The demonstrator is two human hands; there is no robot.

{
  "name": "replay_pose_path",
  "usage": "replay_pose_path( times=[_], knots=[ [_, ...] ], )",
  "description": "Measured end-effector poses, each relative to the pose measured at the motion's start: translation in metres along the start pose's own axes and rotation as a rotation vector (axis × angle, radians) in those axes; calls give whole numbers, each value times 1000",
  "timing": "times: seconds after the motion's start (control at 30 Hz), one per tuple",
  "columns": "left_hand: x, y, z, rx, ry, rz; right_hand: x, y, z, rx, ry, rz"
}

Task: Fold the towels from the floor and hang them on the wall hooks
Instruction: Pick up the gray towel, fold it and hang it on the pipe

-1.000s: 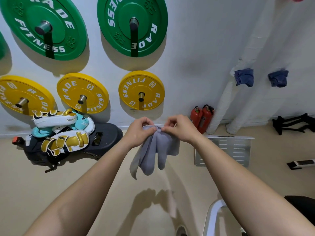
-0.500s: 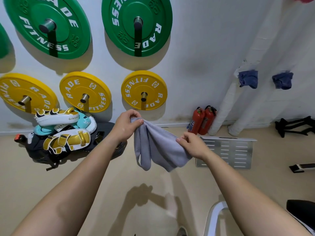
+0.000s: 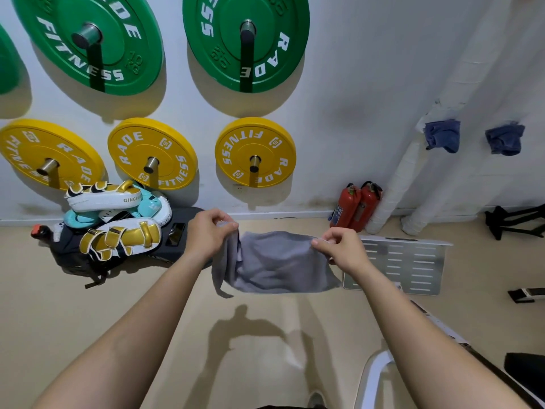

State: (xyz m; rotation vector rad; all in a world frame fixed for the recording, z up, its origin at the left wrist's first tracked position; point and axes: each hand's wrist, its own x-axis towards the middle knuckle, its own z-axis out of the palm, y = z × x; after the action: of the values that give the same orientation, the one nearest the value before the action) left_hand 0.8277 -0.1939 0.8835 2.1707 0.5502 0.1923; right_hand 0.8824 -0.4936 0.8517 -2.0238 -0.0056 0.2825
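Here, grey towel (image 3: 274,262) stretched between left hand (image 3: 210,233) and right hand (image 3: 339,246).

Green weight plates (image 3: 246,39) and yellow plates (image 3: 255,152) up on the wall, way above the fingers. Boxing pads (image 3: 118,219) piled off left, two red extinguishers (image 3: 355,206) and a slotted metal plate (image 3: 404,265) off right.

Towel (image 3: 274,264) stretched betw left hand (image 3: 211,231) & right hand (image 3: 339,249) above floor (image 3: 59,314); pads pile (image 3: 115,219) left by wall, fire extinguishers (image 3: 355,206) right, two towels (image 3: 442,137) hung further right
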Motion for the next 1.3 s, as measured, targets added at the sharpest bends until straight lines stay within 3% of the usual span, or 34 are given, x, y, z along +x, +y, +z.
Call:
replay_pose_path(
  times=[0.37, 0.73, 0.93, 1.3],
  knots=[
    [-54, 16, 54, -245, -200, -99, -38, -31, 75, 91, -45, -87],
    [-69, 32, 41, -493, -348, -169, -45, -28, 69, 356, -42, -74],
    [-73, 34, 33, -474, -260, -80, -50, -42, 65, 411, -106, -124],
    [-73, 42, 21, -448, -210, 3, -46, -60, 50, 225, -268, -263]
  ],
)
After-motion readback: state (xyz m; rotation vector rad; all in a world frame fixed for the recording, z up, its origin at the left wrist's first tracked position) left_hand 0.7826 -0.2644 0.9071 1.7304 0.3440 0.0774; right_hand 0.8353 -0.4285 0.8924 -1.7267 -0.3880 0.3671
